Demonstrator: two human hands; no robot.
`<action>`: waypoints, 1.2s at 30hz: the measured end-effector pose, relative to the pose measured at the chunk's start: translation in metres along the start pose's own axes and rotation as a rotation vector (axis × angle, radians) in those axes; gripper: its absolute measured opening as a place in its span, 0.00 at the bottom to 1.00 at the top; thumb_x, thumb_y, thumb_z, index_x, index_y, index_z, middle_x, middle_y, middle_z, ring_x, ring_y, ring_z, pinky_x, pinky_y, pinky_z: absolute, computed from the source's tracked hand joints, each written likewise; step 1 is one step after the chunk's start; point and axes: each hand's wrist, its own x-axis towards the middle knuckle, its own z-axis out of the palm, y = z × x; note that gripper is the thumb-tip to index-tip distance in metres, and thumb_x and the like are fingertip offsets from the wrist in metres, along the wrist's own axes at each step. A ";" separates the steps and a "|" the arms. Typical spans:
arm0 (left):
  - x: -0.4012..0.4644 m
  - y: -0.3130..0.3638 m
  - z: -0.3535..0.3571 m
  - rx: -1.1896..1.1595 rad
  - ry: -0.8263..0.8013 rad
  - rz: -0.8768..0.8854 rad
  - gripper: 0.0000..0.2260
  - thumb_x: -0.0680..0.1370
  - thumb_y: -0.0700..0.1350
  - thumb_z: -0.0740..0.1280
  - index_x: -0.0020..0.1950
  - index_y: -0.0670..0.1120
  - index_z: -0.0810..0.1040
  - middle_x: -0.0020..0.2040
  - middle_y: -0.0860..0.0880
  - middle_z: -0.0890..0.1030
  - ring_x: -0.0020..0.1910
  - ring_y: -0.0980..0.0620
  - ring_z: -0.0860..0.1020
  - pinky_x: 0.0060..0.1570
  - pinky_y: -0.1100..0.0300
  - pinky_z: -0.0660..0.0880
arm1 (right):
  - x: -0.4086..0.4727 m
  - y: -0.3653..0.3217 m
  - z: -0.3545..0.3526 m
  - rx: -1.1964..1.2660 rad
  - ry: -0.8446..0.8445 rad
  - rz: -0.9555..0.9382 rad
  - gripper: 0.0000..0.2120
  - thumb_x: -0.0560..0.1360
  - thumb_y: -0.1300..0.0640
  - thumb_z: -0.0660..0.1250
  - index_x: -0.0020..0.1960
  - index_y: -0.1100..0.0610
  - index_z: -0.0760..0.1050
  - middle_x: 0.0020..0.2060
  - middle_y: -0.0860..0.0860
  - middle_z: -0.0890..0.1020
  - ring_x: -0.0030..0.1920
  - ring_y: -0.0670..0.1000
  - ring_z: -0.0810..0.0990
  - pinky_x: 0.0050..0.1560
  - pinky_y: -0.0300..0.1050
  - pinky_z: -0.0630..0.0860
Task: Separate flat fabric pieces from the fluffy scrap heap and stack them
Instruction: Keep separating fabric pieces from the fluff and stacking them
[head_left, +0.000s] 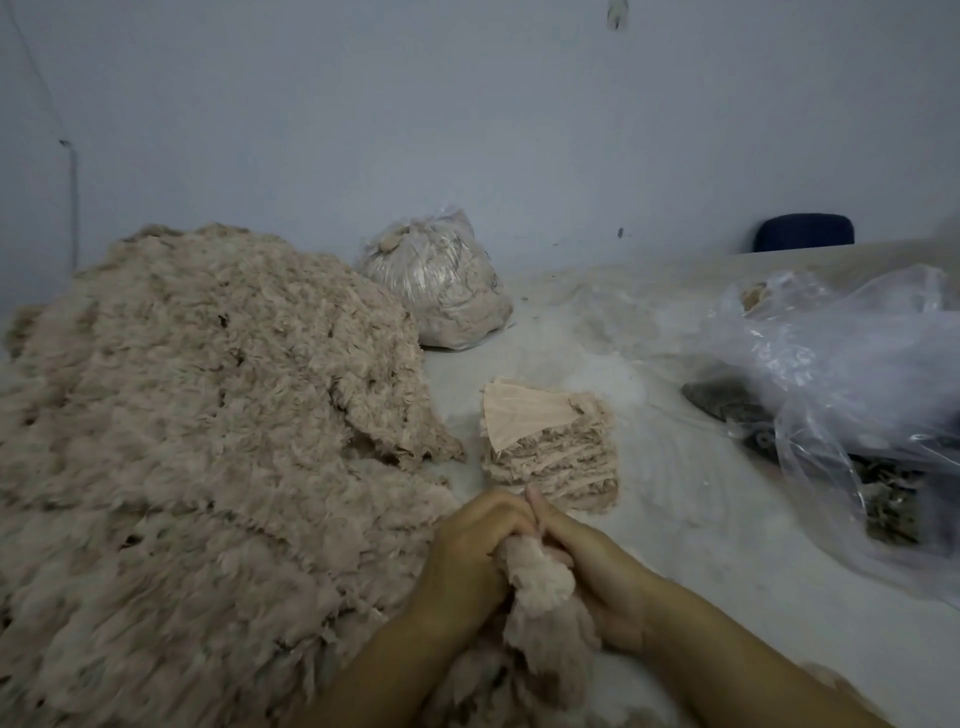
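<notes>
A big heap of fluffy beige scraps fills the left half of the table. To its right stands a neat stack of flat fabric pieces, the top piece showing its smooth pinkish backing. Just in front of the stack, my left hand and my right hand meet around one fluffy fabric piece. Both hands grip it, fingers curled, with the piece bunched between them and hanging toward me.
A tied clear bag of beige scraps sits at the back by the wall. A large loose clear plastic bag with dark material inside lies at the right. A dark chair back shows beyond the table.
</notes>
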 end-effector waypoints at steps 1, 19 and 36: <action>-0.001 0.000 0.002 0.008 -0.026 0.032 0.05 0.74 0.44 0.70 0.40 0.50 0.74 0.44 0.54 0.75 0.43 0.63 0.73 0.43 0.72 0.69 | 0.001 0.000 0.000 0.053 0.007 -0.024 0.18 0.69 0.46 0.71 0.43 0.62 0.83 0.43 0.61 0.75 0.47 0.57 0.74 0.51 0.46 0.69; 0.005 -0.015 -0.083 0.328 -0.620 -0.624 0.45 0.63 0.78 0.58 0.76 0.60 0.54 0.72 0.57 0.63 0.70 0.57 0.60 0.70 0.55 0.61 | -0.004 0.001 -0.001 -0.593 0.238 -0.623 0.10 0.75 0.70 0.65 0.43 0.56 0.76 0.38 0.50 0.80 0.39 0.48 0.78 0.42 0.37 0.76; 0.032 0.000 -0.051 -0.468 -0.014 -1.066 0.11 0.81 0.44 0.59 0.45 0.45 0.81 0.39 0.49 0.85 0.39 0.53 0.83 0.37 0.64 0.77 | -0.003 0.014 0.005 -1.416 0.208 -1.168 0.32 0.62 0.39 0.76 0.58 0.53 0.69 0.50 0.54 0.74 0.51 0.50 0.70 0.51 0.44 0.73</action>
